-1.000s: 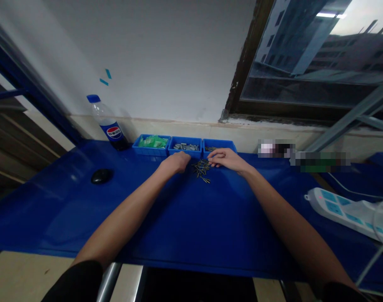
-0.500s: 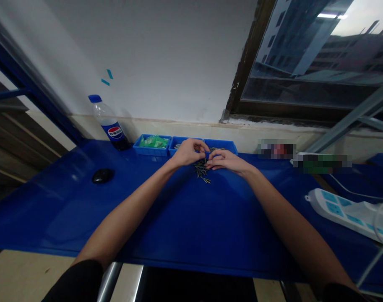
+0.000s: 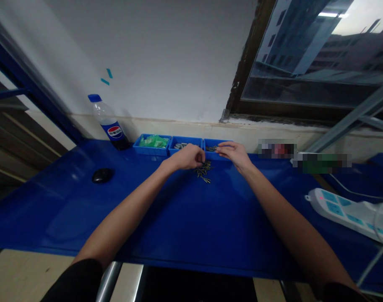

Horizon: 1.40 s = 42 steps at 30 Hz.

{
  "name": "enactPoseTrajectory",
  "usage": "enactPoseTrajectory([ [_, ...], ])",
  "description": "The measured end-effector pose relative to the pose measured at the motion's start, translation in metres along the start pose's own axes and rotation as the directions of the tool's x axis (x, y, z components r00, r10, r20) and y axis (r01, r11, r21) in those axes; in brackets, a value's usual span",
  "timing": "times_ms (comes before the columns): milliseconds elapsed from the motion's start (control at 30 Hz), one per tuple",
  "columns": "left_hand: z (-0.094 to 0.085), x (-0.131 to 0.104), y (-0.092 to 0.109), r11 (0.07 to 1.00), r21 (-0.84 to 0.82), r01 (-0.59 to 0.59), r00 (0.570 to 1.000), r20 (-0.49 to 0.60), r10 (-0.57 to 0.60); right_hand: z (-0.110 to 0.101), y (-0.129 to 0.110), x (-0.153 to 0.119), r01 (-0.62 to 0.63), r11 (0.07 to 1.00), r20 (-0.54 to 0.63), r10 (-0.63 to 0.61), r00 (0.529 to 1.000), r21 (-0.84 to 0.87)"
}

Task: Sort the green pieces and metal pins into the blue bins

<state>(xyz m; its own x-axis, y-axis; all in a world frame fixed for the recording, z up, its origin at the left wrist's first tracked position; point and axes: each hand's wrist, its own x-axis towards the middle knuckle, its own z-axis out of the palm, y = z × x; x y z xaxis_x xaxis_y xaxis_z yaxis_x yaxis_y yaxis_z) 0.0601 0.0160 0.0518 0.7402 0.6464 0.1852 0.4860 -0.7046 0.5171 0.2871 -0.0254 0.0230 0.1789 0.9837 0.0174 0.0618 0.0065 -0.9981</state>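
A small heap of thin dark metal pieces (image 3: 204,169) lies on the blue table. At the heap's upper left edge is my left hand (image 3: 188,157), its fingers curled together; whatever they pinch is too small to make out. My right hand (image 3: 234,153) reaches over the front of the right blue bin (image 3: 224,157), its fingers pressed together near similar thin pieces in the bin; what it holds cannot be made out. The middle blue bin (image 3: 186,140) contains small silvery parts, partly behind my left hand. Green packets (image 3: 153,141) fill the left blue bin (image 3: 151,152).
A cola bottle (image 3: 113,128) stands left of the bins, against the wall. Nearer on the left lies a black mouse (image 3: 102,175). A white power strip (image 3: 345,209) with cables is on the right. Two blurred items sit at the back right.
My right hand has moved from the heap, up and right, to the right bin. My left hand has dipped slightly and its fingers have curled further, uncovering more of the middle bin.
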Motion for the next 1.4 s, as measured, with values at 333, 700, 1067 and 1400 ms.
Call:
enactPoseTrajectory([
  [333,0.027,0.001,0.008,0.981,0.035,-0.192,0.913,0.372,0.166,0.001,-0.006,-0.002,0.016,1.000,0.013,-0.016,1.000,0.004],
  [700,0.026,-0.003,0.011,0.933,0.342,-0.112,0.966,0.256,0.022,0.004,-0.008,-0.004,-0.007,1.000,0.036,0.006,0.999,0.024],
  [1067,0.024,-0.006,0.016,0.889,0.456,-0.035,0.969,0.233,-0.082,0.003,-0.003,-0.001,-0.012,1.000,0.074,0.012,0.997,-0.007],
  [1400,0.015,-0.005,0.016,0.942,0.333,-0.048,0.989,0.146,-0.001,0.001,-0.004,-0.001,-0.018,0.999,0.118,0.023,0.993,-0.050],
])
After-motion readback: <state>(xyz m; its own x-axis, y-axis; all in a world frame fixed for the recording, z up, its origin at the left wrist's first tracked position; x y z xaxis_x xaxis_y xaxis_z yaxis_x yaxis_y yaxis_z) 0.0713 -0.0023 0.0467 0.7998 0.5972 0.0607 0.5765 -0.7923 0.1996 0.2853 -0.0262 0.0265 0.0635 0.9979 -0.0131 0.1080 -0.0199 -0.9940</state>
